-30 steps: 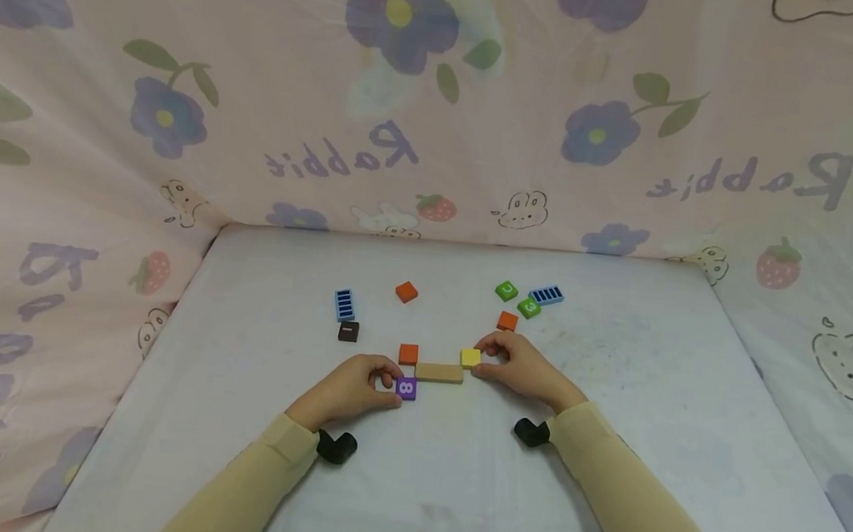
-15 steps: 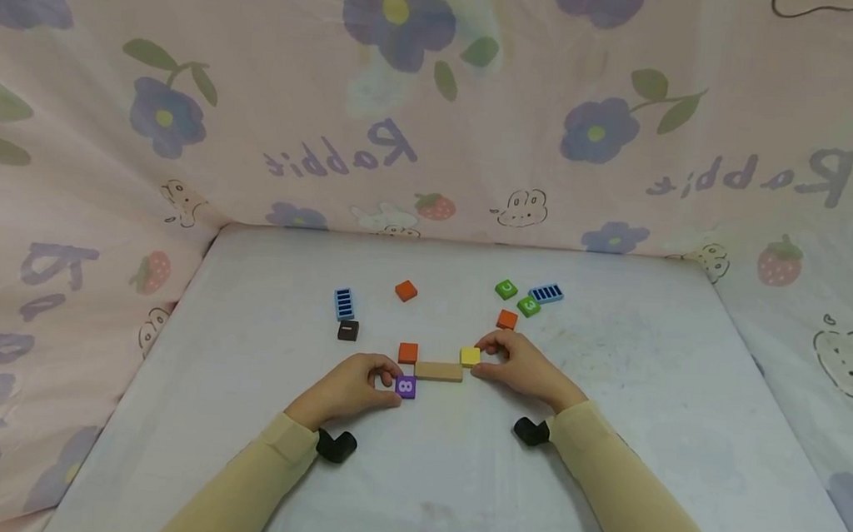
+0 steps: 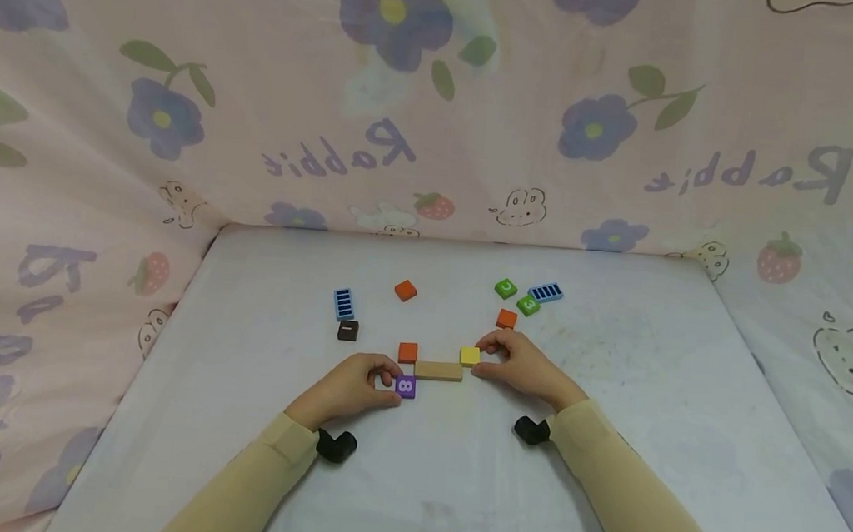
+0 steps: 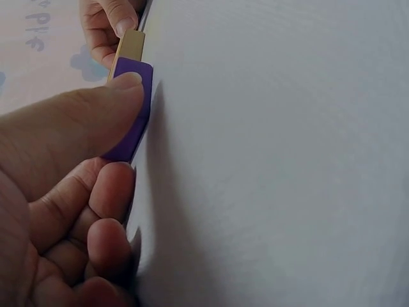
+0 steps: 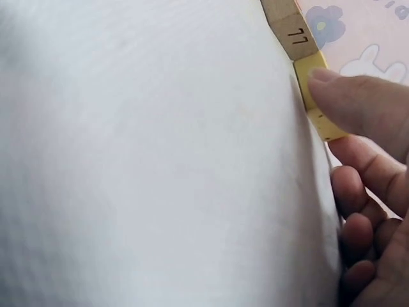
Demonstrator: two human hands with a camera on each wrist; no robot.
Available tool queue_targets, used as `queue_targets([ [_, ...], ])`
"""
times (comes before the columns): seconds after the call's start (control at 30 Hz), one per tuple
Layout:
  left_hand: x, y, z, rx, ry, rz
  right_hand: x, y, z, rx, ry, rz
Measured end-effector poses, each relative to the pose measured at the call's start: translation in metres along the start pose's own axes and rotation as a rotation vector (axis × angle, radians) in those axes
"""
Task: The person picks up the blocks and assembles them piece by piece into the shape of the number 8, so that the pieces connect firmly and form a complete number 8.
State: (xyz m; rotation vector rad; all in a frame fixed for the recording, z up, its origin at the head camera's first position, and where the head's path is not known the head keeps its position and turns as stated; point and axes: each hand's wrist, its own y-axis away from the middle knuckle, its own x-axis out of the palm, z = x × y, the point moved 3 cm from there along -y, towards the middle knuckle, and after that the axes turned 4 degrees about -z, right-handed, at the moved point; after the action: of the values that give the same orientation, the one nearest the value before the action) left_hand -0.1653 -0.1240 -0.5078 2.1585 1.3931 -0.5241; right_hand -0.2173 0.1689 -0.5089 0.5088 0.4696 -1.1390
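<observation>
My left hand (image 3: 349, 389) pinches a purple number block (image 3: 405, 386) marked 8, with the thumb on its near side, as the left wrist view shows. A plain wooden block (image 3: 438, 371) lies flat just to its right. At that block's far right corner sits a yellow block (image 3: 469, 355), pinched by my right hand (image 3: 519, 372) between thumb and fingers. In the right wrist view the wooden block (image 5: 293, 32) has dark printed marks on its side, and the yellow block (image 5: 307, 80) meets its end. An orange-red block (image 3: 408, 352) stands behind the purple one, near the wooden block's left end.
Beyond my left hand lie a dark brown block (image 3: 348, 331), a blue striped piece (image 3: 344, 304) and an orange block (image 3: 405, 290). Past my right hand are another orange block (image 3: 507, 318), two green number blocks (image 3: 528, 305) and a second blue striped piece (image 3: 545, 292).
</observation>
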Motion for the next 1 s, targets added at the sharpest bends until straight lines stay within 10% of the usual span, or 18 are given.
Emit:
queue_targets([
  [1.0, -0.002, 0.001, -0.004, 0.000, -0.011, -0.008, -0.043, 0.001, -0.018, 0.186, -0.053, -0.186],
])
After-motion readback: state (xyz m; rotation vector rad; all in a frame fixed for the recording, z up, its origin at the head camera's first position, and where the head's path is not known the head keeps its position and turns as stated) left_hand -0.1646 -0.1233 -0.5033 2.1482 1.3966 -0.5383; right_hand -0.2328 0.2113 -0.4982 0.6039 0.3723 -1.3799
